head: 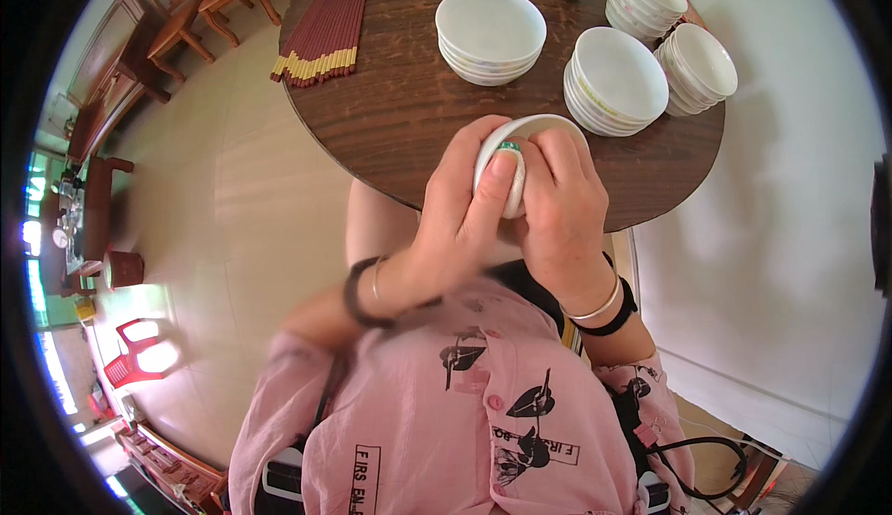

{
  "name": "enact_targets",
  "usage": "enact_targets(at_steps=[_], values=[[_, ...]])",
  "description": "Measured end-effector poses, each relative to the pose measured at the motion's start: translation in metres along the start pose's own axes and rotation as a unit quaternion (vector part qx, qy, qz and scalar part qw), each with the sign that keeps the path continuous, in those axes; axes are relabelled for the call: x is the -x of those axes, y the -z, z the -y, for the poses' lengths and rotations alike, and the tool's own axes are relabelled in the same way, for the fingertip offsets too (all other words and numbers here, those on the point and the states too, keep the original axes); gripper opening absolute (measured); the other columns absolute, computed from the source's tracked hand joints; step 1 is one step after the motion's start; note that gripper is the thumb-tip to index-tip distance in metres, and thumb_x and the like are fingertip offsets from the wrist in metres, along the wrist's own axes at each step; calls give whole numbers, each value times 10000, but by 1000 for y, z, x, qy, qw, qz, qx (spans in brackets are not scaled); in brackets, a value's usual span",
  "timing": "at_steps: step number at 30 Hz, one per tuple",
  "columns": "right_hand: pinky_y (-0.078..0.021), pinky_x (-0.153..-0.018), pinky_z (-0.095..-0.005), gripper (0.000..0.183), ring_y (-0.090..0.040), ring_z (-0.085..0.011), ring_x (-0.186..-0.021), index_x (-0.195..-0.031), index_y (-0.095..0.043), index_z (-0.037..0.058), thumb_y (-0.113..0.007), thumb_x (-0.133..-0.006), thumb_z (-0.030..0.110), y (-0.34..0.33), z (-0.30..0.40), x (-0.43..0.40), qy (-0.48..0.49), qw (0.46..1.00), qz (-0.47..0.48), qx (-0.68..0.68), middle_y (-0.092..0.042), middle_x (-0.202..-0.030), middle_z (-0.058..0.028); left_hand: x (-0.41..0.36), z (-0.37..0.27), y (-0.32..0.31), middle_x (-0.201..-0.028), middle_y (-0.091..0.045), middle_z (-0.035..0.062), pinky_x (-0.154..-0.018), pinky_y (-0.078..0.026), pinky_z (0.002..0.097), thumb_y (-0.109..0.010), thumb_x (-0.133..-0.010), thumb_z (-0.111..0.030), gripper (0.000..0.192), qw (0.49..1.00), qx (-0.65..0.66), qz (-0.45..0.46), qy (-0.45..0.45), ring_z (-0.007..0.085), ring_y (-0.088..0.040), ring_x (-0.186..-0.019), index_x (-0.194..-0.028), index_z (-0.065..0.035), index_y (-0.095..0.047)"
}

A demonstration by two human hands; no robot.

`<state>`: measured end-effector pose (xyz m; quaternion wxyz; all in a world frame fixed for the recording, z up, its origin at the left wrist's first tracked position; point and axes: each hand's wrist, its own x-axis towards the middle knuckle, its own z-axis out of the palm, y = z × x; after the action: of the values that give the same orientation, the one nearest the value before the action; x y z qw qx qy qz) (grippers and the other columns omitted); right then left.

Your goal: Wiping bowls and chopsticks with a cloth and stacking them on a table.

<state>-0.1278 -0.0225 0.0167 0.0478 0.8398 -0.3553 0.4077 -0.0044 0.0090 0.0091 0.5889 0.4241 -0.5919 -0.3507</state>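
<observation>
Over the near edge of a round wooden table (390, 118), a white bowl (529, 123) is tilted between both hands. My left hand (463, 191) grips its left side, with the thumb over the rim. My right hand (563, 201) reaches into the bowl and presses a white cloth (516, 191) with a green patterned edge against its inside. The fingertips of the right hand are hidden in the bowl. Just beyond the hands stand a stack of white bowls (491, 27) and, to the right, another bowl stack (617, 83).
More bowl stacks (700, 62) stand at the table's right, close to a white wall (780, 236). Dark red chopsticks (324, 27) with gold ends lie side by side at the left edge. Wooden chairs (178, 13) and a red plastic stool (136, 355) stand on the tiled floor.
</observation>
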Motion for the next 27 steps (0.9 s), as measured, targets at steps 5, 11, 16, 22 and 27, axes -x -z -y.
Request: enact_targets(at_steps=[5,11,16,22,27], values=[[-497,-612,-343,163,-562,-269,-762,-860,-532,26,-583,-707,50,0,-1,-1,-35,996,60,60,-501,-826,-100,2,7,8,-1052,-574,155,-849,-445,323,-462,-971,-226,358,1000,-11,-16,18,215,-552,-957,-1202,47,-476],[-512,-618,-386,203,-583,-309,-788,-898,-523,17,-591,-707,21,1,7,6,-81,985,143,-58,-545,-864,-129,7,6,11,-1051,-573,170,-840,-449,328,-486,-961,-234,372,997,-60,-14,44,233,-560,-952,-1207,46,-482],[-513,-607,-372,205,-582,-289,-778,-896,-525,33,-596,-704,51,-6,4,3,-41,998,55,13,-547,-852,-121,8,1,11,-1057,-571,174,-840,-450,325,-496,-958,-248,380,996,-76,-15,42,239,-567,-943,-1205,41,-485],[-498,-621,-368,212,-580,-301,-777,-889,-542,44,-627,-700,94,12,12,13,-94,973,212,1,-553,-870,-112,9,4,20,-1122,-571,124,-909,-412,310,-399,-979,-401,487,994,-59,-23,86,196,-529,-1043,-1209,18,-496],[-470,-603,-407,248,-585,-356,-798,-961,-566,49,-673,-757,141,13,-7,9,-145,985,-17,-88,-584,-889,-127,5,0,26,-1131,-562,120,-909,-409,304,-403,-979,-389,488,996,-9,-32,86,184,-524,-1045,-1215,30,-483]])
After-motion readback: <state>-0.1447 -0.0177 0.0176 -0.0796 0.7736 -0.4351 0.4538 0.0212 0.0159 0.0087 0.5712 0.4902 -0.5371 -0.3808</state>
